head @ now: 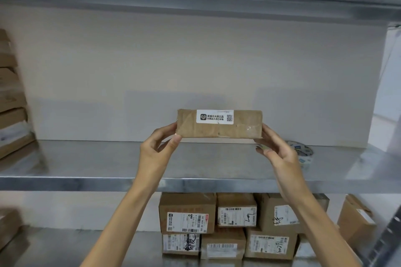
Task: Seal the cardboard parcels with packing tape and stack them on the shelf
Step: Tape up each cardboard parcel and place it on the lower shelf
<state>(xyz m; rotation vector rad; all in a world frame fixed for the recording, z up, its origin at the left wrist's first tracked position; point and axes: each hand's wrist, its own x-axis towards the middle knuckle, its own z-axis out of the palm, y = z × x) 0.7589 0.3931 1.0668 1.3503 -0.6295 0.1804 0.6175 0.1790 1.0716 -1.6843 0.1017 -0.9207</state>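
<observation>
Parcel gripped endwise between left hand and right hand.

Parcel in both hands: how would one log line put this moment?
cardboard parcel: taped, held over steel shelf | left hand: grips left end | right hand: grips right end | tape roll: on shelf

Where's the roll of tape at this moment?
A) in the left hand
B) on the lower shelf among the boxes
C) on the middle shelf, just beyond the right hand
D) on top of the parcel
C: the tape roll sits on the shelf just beyond the right hand, which with the left hand grips the parcel.
</observation>
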